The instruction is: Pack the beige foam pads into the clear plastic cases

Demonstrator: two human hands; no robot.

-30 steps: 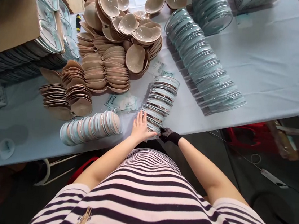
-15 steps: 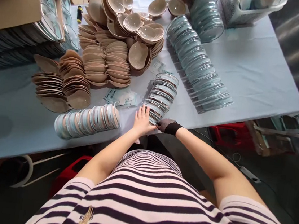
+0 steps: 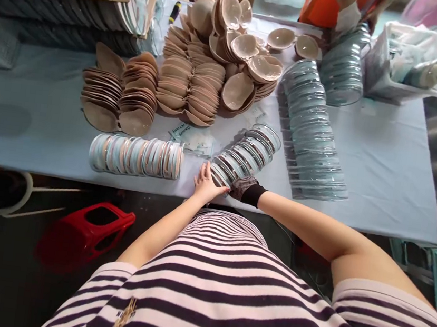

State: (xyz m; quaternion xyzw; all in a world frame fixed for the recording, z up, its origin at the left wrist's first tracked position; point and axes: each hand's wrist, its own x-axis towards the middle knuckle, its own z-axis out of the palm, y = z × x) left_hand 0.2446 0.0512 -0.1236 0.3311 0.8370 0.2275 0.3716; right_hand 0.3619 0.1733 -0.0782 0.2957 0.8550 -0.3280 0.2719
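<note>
Left hand (image 3: 205, 182) lies spread flat against the near end of the clear case row (image 3: 245, 153) on the counter (image 3: 381, 162), gloved right hand (image 3: 242, 187) beside it, its grip seemingly hidden.

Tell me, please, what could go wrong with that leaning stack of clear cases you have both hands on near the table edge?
The stack of clear cases leans on its side, braced only by the left hand and the gloved right hand at its near end; it could fan out and slide apart. It also sits close to the table edge, so loose cases might drop to the floor. A sliding stack could also disturb the paper slips beside it.
</note>
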